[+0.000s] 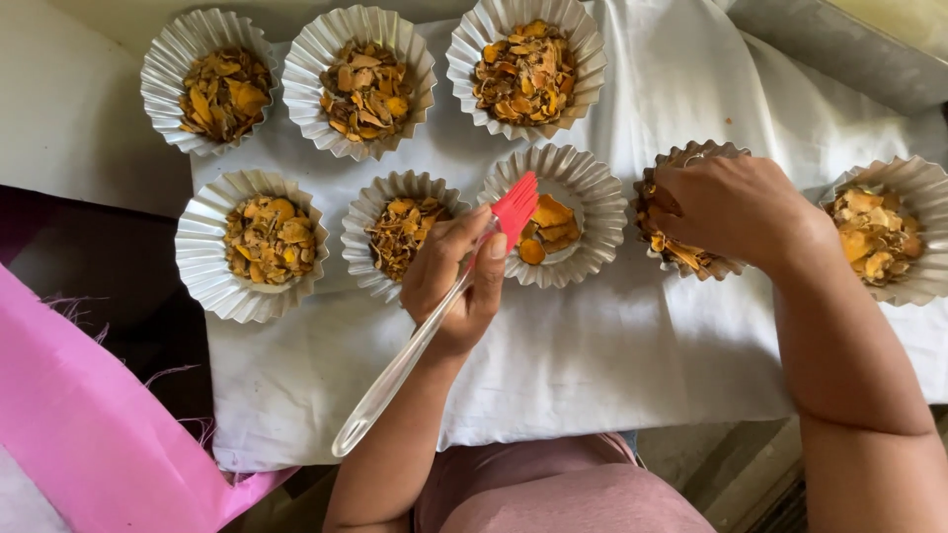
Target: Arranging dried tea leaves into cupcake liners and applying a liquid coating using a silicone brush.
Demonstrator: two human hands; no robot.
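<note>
My left hand grips a basting brush with a clear handle and red bristles. The bristles hang over a fluted metal cup that holds a few orange dried pieces. My right hand reaches into another fluted cup to the right, fingers down among the dried yellow-brown pieces, covering most of it. Whether it grips any pieces is hidden. Between my hands the white cloth lies under the cups.
Several more fluted cups filled with dried orange pieces stand on the cloth: three in the back row, two at the left front, one at far right. Pink fabric lies at lower left. A grey ledge runs at top right.
</note>
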